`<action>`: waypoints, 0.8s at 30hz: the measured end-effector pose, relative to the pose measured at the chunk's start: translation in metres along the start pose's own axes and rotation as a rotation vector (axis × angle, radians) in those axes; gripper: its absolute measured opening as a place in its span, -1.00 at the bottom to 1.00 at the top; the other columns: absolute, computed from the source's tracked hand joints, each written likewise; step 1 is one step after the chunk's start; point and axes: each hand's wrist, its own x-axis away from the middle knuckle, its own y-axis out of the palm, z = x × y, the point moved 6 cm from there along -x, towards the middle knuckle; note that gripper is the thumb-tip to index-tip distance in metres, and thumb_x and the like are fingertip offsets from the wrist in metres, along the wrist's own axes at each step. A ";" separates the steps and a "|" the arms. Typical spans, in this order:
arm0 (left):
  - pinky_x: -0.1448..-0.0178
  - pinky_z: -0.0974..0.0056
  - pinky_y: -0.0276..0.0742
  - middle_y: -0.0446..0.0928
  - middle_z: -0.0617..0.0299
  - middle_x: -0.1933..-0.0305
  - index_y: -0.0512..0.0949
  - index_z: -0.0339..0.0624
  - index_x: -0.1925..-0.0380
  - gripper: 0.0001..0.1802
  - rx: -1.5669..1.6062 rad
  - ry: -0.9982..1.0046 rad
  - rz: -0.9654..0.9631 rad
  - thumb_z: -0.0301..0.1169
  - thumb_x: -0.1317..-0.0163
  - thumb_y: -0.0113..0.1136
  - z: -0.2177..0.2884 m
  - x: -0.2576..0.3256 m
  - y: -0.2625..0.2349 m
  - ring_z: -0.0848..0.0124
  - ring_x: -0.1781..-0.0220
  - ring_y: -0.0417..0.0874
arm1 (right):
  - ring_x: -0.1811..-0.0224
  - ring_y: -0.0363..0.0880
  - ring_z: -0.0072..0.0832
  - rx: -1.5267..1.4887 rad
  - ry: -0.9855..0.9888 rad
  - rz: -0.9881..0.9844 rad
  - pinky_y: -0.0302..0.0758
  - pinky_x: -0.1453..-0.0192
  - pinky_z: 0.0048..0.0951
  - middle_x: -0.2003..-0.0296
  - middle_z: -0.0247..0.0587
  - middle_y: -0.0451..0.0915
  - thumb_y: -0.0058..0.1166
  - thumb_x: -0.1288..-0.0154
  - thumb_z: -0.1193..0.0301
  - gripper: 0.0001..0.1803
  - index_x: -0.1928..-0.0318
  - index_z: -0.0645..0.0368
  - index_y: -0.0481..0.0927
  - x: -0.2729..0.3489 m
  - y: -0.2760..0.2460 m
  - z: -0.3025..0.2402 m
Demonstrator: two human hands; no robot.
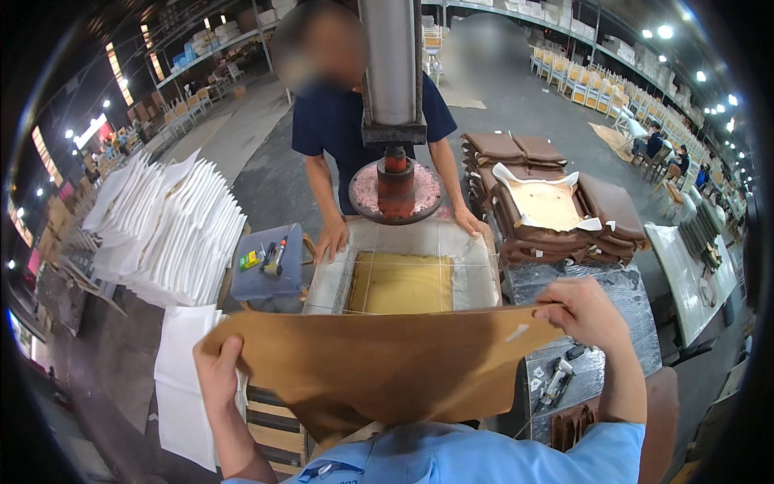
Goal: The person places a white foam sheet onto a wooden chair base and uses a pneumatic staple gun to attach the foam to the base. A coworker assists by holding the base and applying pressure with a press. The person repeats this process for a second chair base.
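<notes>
Far left, a fanned stack of white sheets slopes away, and one loose white sheet hangs off the near edge below it. Next along, the left hand has its grip closed on the left corner of a brown leather panel, fingers curled over the edge, thumb behind. The panel is stretched flat and held up in the air, near the person's chest, just short of the press frame.

Centre now: a white padded frame sits on the worktop, with a tan wooden board lying in its opening. Above it hangs the press, a round plate on a grey column. A co-worker in a dark shirt stands on the far side, one hand on the frame's left far corner, the other hand on its right far corner. A blue box with small tools sits left of the frame.

Right side: the right hand pinches the panel's right corner, grip tight, knuckles raised. Beyond it, a pile of brown seat covers with one turned pale-side up.

By my read, the panel is being carried to the frame. The next move wants both corners kept taut and level, then lowered squarely over the board, clear of the co-worker's fingers.
</notes>
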 end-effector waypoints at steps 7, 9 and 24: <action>-0.23 0.22 0.64 0.81 0.16 -0.12 0.71 -0.37 -0.22 -0.64 -0.186 -0.169 -0.175 -0.32 -0.63 0.32 -0.120 -0.136 0.071 0.41 -0.14 0.77 | 0.14 0.73 0.21 0.052 -0.056 -0.044 0.62 0.02 0.13 0.30 0.12 0.74 0.39 -0.40 0.33 -0.80 0.11 0.20 0.76 -0.130 0.074 0.079; -0.15 0.19 0.64 0.84 0.18 0.00 0.74 -0.37 -0.20 -0.66 -0.216 -0.207 -0.132 -0.33 -0.62 0.31 -0.150 -0.167 0.112 0.43 -0.02 0.77 | 0.13 0.75 0.22 0.146 0.026 -0.094 0.63 0.03 0.15 0.28 0.14 0.76 0.40 -0.42 0.29 -0.78 0.09 0.18 0.79 -0.169 0.099 0.120; -0.58 0.02 0.51 0.66 -0.15 -0.43 0.51 -0.25 -0.54 -0.27 -0.468 0.099 0.002 -0.22 -0.46 0.49 -0.213 -0.244 0.155 0.03 -0.47 0.67 | -0.37 0.64 0.10 0.044 0.227 0.361 0.58 -0.43 0.06 -0.26 0.10 0.69 0.48 -0.33 0.22 -0.38 -0.38 0.03 0.66 -0.279 0.158 0.207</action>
